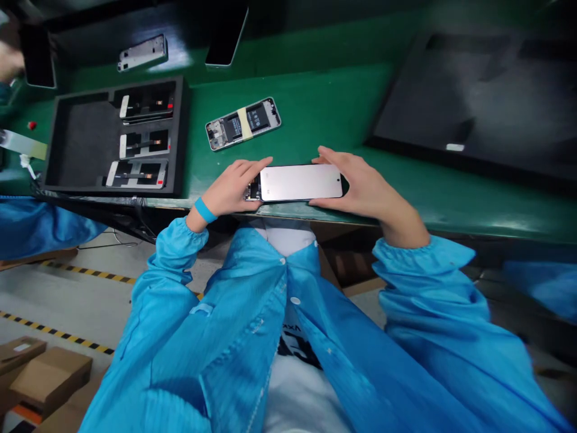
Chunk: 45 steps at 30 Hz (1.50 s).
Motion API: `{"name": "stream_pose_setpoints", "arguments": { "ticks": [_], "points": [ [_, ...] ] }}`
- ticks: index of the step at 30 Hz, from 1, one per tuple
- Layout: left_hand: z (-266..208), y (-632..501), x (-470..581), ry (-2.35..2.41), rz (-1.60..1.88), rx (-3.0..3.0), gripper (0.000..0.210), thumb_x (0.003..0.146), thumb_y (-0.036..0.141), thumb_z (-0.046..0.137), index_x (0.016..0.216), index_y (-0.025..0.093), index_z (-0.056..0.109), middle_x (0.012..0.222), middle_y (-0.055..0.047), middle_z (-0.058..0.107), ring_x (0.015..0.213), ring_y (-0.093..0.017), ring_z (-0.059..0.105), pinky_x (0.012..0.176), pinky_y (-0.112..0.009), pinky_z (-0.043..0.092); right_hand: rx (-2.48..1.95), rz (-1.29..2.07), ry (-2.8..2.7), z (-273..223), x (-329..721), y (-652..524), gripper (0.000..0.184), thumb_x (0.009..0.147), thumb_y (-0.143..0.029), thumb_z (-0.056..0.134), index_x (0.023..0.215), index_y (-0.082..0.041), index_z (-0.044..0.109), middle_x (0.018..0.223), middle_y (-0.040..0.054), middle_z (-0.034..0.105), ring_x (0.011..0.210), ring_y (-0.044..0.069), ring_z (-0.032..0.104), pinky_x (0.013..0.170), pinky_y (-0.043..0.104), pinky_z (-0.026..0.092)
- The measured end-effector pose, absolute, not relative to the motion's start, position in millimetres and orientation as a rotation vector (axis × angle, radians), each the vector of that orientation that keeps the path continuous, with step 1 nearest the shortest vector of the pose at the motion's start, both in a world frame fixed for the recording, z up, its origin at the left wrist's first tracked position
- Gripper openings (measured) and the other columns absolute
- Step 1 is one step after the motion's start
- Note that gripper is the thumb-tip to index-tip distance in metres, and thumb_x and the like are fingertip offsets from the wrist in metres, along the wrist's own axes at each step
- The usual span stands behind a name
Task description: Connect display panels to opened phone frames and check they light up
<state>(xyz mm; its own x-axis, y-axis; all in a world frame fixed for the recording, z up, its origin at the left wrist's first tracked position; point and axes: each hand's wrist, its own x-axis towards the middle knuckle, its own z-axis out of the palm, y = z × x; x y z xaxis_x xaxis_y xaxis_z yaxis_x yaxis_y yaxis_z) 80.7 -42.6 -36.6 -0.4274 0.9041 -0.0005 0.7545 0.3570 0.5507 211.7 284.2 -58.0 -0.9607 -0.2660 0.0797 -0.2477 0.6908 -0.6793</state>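
A phone screen [301, 183] with a pale silvery face lies over a phone frame [253, 189] near the table's front edge. Parts of the frame's inside show at its left end. My left hand [232, 187] grips that end, thumb and fingers on opposite long edges. Around the right end curls my right hand [356, 183], holding the screen by its long edges; whether it also grips the frame beneath is hidden. Just beyond my left hand lies an opened phone [265, 117] with its battery showing and a yellowish strip across it.
At left stands a black foam tray [186, 120] holding several phone screens [145, 144]. A bare phone frame [143, 53] and a dark-faced phone [228, 37] lie farther back. A large black mat or panel [491, 108] covers the right side. Another person's hand [8, 60] is at far left.
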Motion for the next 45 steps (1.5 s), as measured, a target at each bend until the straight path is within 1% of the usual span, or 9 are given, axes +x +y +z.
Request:
{"name": "stream_pose_setpoints", "arguments": {
  "ticks": [5,11,19,22,26,30,34,39,45],
  "points": [
    [-41,-45,83,2.347,0.742,1.405,0.089,0.084,0.039,0.078,0.164,0.016,0.048,0.156,-0.019,0.065,0.139,-0.039,0.059,0.121,-0.055,0.049,-0.349,-1.139,2.874,-61,215,286,0.110,0.091,-0.080,0.070,0.177,-0.024,0.031,0.159,0.0148,0.063,0.145,0.042,0.060,0.121,0.063,0.052],
    [-50,-52,80,2.300,0.863,1.403,0.107,0.091,0.056,0.076,0.177,0.018,0.025,0.162,-0.022,0.059,0.147,-0.040,0.057,0.126,-0.057,0.045,-0.338,-1.160,2.895,-62,215,287,0.109,0.089,-0.077,0.076,0.177,-0.029,0.032,0.158,0.0124,0.065,0.144,0.040,0.062,0.119,0.063,0.054],
    [-50,-53,82,2.296,0.937,1.375,0.113,0.093,0.083,0.065,0.177,0.018,0.026,0.163,-0.024,0.058,0.149,-0.041,0.056,0.127,-0.058,0.042,-0.242,-1.269,2.870,-56,219,283,0.108,0.090,-0.079,0.073,0.178,-0.042,0.024,0.157,0.0048,0.067,0.144,0.038,0.064,0.124,0.064,0.053],
    [-47,-54,82,2.323,0.957,1.267,0.115,0.092,0.088,0.064,0.177,0.021,0.025,0.159,-0.022,0.062,0.144,-0.038,0.061,0.125,-0.054,0.044,-0.182,-1.435,2.826,-58,219,283,0.109,0.087,-0.079,0.077,0.176,-0.036,0.030,0.151,0.0084,0.070,0.139,0.037,0.068,0.125,0.060,0.054],
    [-43,-53,77,2.253,0.996,1.249,0.108,0.095,0.082,0.067,0.175,0.021,0.030,0.151,-0.019,0.069,0.140,-0.036,0.064,0.121,-0.049,0.047,-0.051,-1.675,2.683,-64,216,286,0.113,0.083,-0.084,0.078,0.173,-0.030,0.037,0.147,0.0130,0.073,0.138,0.037,0.069,0.126,0.060,0.053],
    [-36,-46,69,2.195,0.939,1.242,0.080,0.103,0.054,0.069,0.168,0.017,0.043,0.137,-0.015,0.078,0.133,-0.033,0.066,0.121,-0.049,0.044,0.009,-1.845,2.608,-70,212,288,0.110,0.079,-0.083,0.082,0.169,-0.033,0.043,0.143,0.0105,0.075,0.137,0.036,0.071,0.125,0.061,0.054],
    [-26,-44,53,2.152,0.847,1.192,0.060,0.099,0.034,0.069,0.157,0.017,0.060,0.128,-0.012,0.080,0.125,-0.030,0.066,0.116,-0.045,0.047,0.038,-1.926,2.575,-73,211,288,0.104,0.076,-0.079,0.087,0.163,-0.036,0.050,0.138,0.0076,0.077,0.135,0.033,0.072,0.125,0.057,0.055],
    [-17,-44,18,1.913,0.713,1.204,0.034,0.091,0.036,0.071,0.120,0.020,0.078,0.109,-0.007,0.080,0.108,-0.025,0.068,0.101,-0.035,0.051,0.056,-1.932,2.581,-73,211,286,0.104,0.074,-0.078,0.089,0.161,-0.035,0.051,0.136,0.0078,0.078,0.133,0.033,0.073,0.126,0.058,0.053],
    [-14,-25,-11,1.745,0.532,1.211,0.017,0.082,0.039,0.077,0.085,0.022,0.076,0.079,-0.001,0.074,0.082,-0.022,0.066,0.087,-0.033,0.048,0.095,-1.870,2.593,-69,211,284,0.103,0.074,-0.080,0.087,0.159,-0.034,0.053,0.137,0.0090,0.077,0.132,0.033,0.073,0.121,0.058,0.057]
  ]
}}
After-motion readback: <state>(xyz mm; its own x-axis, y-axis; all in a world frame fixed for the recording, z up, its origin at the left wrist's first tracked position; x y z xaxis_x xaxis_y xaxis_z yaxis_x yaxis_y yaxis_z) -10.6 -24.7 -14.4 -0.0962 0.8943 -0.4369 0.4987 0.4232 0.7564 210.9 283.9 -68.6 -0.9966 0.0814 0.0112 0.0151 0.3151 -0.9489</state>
